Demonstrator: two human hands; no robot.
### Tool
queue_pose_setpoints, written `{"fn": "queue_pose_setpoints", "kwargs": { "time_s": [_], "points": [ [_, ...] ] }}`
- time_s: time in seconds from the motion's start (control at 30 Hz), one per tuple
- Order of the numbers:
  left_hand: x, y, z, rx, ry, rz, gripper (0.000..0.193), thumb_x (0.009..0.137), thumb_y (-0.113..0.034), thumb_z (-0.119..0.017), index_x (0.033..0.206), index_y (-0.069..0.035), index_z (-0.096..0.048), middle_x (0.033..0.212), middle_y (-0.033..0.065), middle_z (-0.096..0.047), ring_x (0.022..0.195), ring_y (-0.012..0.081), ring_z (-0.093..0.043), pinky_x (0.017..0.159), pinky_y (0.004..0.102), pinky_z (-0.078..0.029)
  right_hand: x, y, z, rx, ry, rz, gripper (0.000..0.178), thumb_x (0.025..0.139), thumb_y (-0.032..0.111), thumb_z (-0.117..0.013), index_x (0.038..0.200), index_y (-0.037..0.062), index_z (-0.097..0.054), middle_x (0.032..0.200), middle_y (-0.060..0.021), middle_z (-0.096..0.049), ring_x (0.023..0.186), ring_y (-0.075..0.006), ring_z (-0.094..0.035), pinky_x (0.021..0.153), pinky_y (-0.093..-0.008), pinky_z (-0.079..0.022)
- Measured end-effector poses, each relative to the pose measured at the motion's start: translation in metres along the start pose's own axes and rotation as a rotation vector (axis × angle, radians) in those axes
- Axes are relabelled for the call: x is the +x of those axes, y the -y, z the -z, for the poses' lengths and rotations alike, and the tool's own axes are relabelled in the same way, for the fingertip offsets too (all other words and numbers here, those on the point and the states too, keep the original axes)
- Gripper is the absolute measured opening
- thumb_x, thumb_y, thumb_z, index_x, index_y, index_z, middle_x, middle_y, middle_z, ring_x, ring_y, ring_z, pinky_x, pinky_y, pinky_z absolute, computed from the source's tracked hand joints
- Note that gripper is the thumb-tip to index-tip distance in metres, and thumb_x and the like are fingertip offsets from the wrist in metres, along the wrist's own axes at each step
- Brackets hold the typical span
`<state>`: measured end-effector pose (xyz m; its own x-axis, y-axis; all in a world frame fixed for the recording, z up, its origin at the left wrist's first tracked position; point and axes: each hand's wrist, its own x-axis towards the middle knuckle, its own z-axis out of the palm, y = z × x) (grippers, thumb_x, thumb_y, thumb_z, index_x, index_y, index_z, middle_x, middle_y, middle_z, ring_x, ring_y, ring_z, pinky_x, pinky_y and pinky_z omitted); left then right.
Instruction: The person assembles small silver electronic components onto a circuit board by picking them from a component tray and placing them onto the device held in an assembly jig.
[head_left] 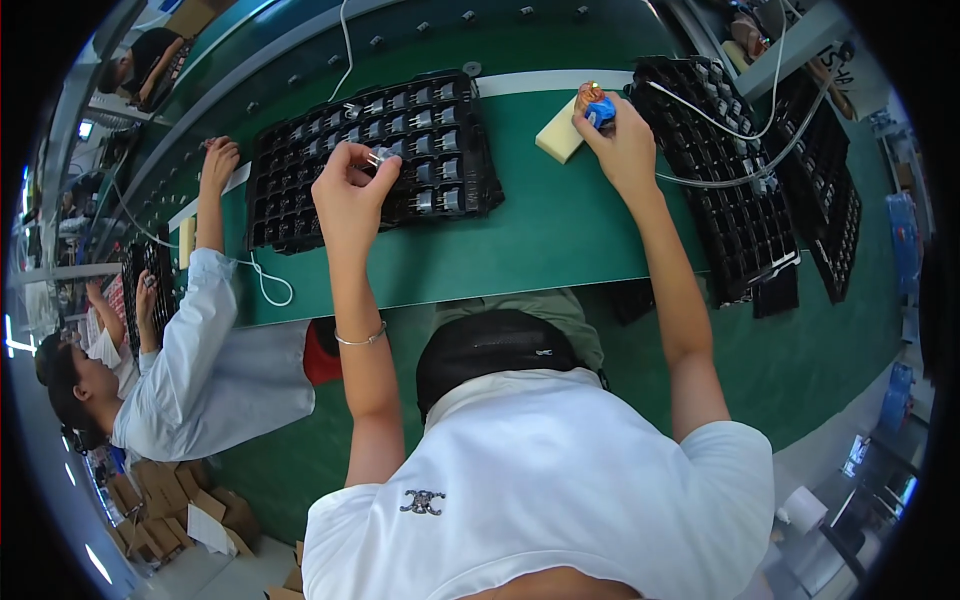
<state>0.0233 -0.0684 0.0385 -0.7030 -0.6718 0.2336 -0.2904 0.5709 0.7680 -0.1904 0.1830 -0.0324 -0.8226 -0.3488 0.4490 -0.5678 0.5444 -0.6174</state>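
Observation:
My left hand is above the front of a black compartment tray, pinching a small shiny metal part with thin prongs between thumb and fingers. Similar silver-grey parts sit in many of the tray's pockets, mostly on its right side. My right hand is closed around a small blue object with a copper-coloured top; its exact kind cannot be made out. Beside that hand, to its left, a pale yellow block lies on the green tabletop.
A second black tray stands to the right, crossed by a white cable and a clear tube. More black trays are farther right. A co-worker in a pale blue sleeve works at my left. A white cord hangs near the table edge.

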Motion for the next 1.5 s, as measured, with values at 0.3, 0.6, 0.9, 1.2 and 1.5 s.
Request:
{"fn": "queue_pose_setpoints", "kwargs": {
  "time_s": [0.3,0.6,0.9,1.2,1.5],
  "points": [
    [-0.011,-0.005,-0.025,-0.871,0.175,0.028,0.024,0.083,0.001,-0.069,0.102,-0.003,-0.054,0.079,0.0005,-0.057,0.060,0.0041,-0.051,0.050,0.0166,-0.037,0.001,-0.004,-0.003,0.006,-0.025,0.022,0.039,0.080,0.035,-0.073,0.105,0.0056,-0.065,0.079,-0.0097,-0.062,0.062,-0.0212,-0.060,0.061,-0.0324,-0.048],
    [-0.018,-0.017,-0.034,-0.928,0.218,0.105,0.024,0.092,-0.012,-0.061,0.113,-0.001,-0.063,0.077,0.0067,-0.065,0.053,0.0072,-0.053,0.045,0.0183,-0.035,0.061,-0.014,-0.028,-0.053,0.073,0.020,0.050,0.076,0.038,-0.074,0.112,0.0054,-0.063,0.088,-0.0181,-0.068,0.081,-0.0341,-0.068,0.073,-0.0393,-0.053],
    [-0.019,-0.027,-0.040,-0.937,0.211,0.109,0.030,0.083,0.002,-0.063,0.113,0.003,-0.061,0.095,0.0093,-0.069,0.062,0.0068,-0.055,0.050,0.0186,-0.038,0.145,-0.045,-0.096,-0.139,0.041,0.066,0.051,0.078,0.042,-0.070,0.113,0.0064,-0.066,0.092,-0.0189,-0.070,0.086,-0.0359,-0.068,0.079,-0.0423,-0.053],
    [-0.019,-0.035,-0.043,-0.846,0.081,0.047,0.023,0.078,0.005,-0.073,0.095,0.001,-0.057,0.083,0.0031,-0.063,0.069,0.0043,-0.057,0.061,0.0171,-0.047,0.113,0.006,-0.067,0.385,0.130,0.100,0.044,0.081,0.036,-0.071,0.111,0.0048,-0.062,0.081,-0.0120,-0.068,0.064,-0.0215,-0.065,0.059,-0.0321,-0.052],
    [-0.028,-0.042,-0.057,-0.755,0.139,-0.115,0.023,0.076,-0.001,-0.078,0.092,0.000,-0.062,0.076,0.0000,-0.061,0.063,0.0017,-0.052,0.057,0.0161,-0.042,-0.005,0.104,0.005,1.113,0.491,-0.306,0.039,0.083,0.022,-0.070,0.114,0.0040,-0.058,0.088,-0.0043,-0.066,0.065,-0.0072,-0.060,0.047,-0.0193,-0.044]
  ]
}}
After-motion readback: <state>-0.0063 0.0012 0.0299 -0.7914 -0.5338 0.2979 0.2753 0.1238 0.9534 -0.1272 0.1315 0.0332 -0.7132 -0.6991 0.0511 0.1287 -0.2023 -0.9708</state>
